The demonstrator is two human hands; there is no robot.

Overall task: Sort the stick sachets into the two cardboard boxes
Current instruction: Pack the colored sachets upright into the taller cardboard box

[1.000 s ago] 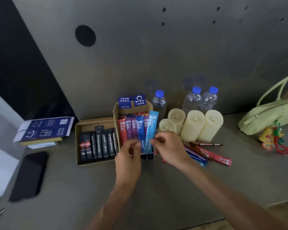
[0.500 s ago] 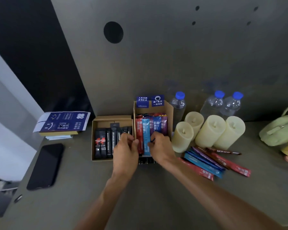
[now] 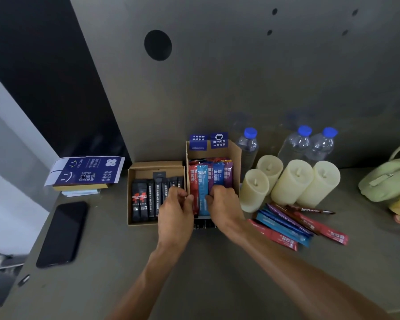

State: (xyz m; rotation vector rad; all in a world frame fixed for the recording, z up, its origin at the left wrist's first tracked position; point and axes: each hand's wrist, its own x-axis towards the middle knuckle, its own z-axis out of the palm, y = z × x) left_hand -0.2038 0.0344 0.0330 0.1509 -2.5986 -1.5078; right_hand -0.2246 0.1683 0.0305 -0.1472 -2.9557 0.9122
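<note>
Lower ends of the coloured sachets [image 3: 203, 181] hidden behind the left hand [image 3: 176, 213] and right hand [image 3: 224, 204], grip of the fingers [image 3: 178, 192] unclear, black sachets [image 3: 148, 199] partly covered, green bag [image 3: 388, 179] cut off by the right edge, sachet print too small to read

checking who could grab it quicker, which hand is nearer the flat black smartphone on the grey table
Left. The left hand is right of the flat black smartphone, at the low brown cardboard box; the right hand is farther right, at the coloured stick sachets.
</note>
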